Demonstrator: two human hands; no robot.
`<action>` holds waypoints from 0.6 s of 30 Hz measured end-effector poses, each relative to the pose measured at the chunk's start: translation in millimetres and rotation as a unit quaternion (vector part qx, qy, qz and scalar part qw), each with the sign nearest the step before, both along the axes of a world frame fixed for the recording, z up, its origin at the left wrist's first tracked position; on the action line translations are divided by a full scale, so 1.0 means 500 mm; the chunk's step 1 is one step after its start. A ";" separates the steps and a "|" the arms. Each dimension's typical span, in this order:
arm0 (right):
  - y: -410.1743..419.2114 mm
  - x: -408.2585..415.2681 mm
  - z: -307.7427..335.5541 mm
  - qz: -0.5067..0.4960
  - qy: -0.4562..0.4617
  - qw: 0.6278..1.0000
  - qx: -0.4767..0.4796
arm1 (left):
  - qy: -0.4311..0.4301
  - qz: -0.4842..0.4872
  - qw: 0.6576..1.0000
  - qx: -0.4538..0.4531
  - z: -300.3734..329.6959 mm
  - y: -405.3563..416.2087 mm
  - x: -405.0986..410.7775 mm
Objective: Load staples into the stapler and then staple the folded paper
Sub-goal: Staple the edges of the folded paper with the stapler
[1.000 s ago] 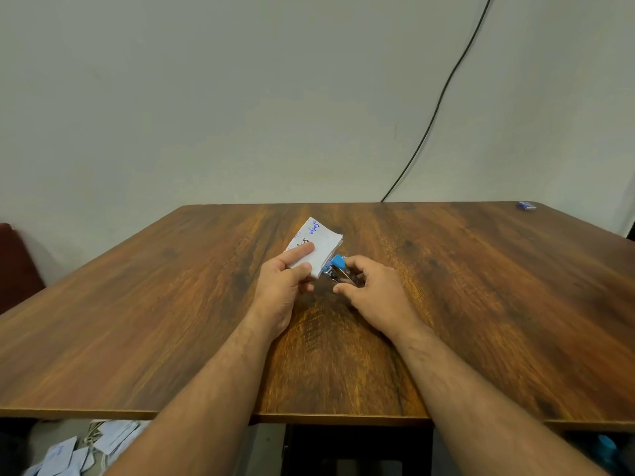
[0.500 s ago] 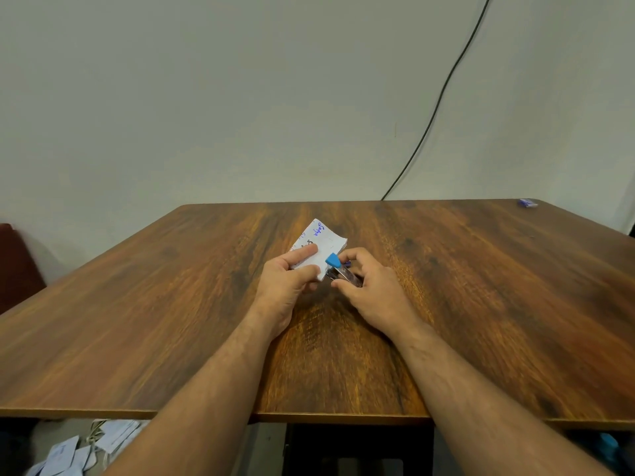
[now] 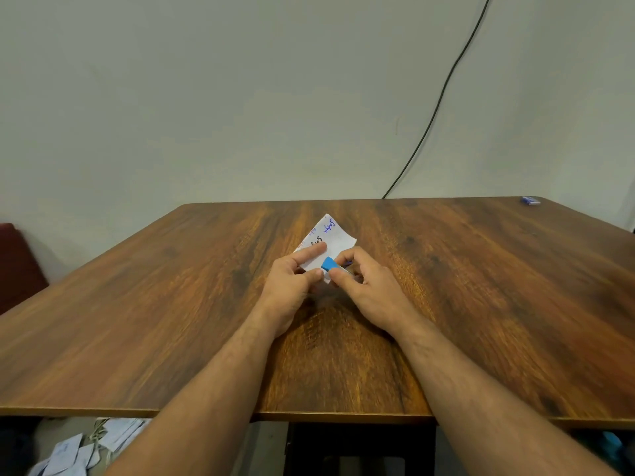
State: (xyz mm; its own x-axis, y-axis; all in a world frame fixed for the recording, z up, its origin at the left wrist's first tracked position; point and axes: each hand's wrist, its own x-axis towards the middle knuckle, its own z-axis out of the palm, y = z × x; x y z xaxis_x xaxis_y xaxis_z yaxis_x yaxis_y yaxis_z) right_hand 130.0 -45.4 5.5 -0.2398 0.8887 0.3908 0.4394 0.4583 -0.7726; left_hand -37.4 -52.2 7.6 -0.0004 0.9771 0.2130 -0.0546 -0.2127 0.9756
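A folded white paper [image 3: 331, 237] with blue and black handwriting lies low over the middle of the wooden table [image 3: 171, 321]. My left hand [image 3: 293, 281] pinches its near left edge, index finger flat on top. My right hand [image 3: 364, 286] grips a small blue stapler [image 3: 329, 263] whose blue head sits over the paper's near corner, between my two thumbs. The stapler's metal body is mostly hidden by my right fingers.
A small blue box [image 3: 531, 200] lies at the table's far right corner. A black cable [image 3: 439, 97] runs down the wall behind the table. Loose folded papers [image 3: 79, 448] lie on the floor at lower left. A dark red seat [image 3: 17, 266] stands at the left.
The paper has come down flatter toward the table. The stapler's blue head has slid left onto the paper's near corner, and my right fingers have closed in around it.
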 end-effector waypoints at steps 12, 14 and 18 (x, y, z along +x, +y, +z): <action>0.008 0.006 0.020 -0.023 0.106 0.980 -0.166 | -0.067 -0.037 0.997 -0.028 0.009 -0.008 -0.006; 0.012 0.003 0.031 0.020 0.153 0.961 -0.229 | -0.064 -0.037 0.997 -0.025 0.008 -0.007 -0.007; 0.018 -0.003 0.037 0.067 0.196 0.936 -0.286 | -0.066 -0.040 0.997 -0.026 0.004 0.000 -0.011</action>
State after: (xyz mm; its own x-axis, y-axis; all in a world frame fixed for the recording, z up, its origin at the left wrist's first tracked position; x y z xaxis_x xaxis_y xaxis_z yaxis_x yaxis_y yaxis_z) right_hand 128.5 -36.2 23.8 -0.3023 0.9514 -0.0591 0.0400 -0.0493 -0.9980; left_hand -42.6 -52.3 9.6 0.0531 0.9847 0.1662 -0.1984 -0.1527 0.9681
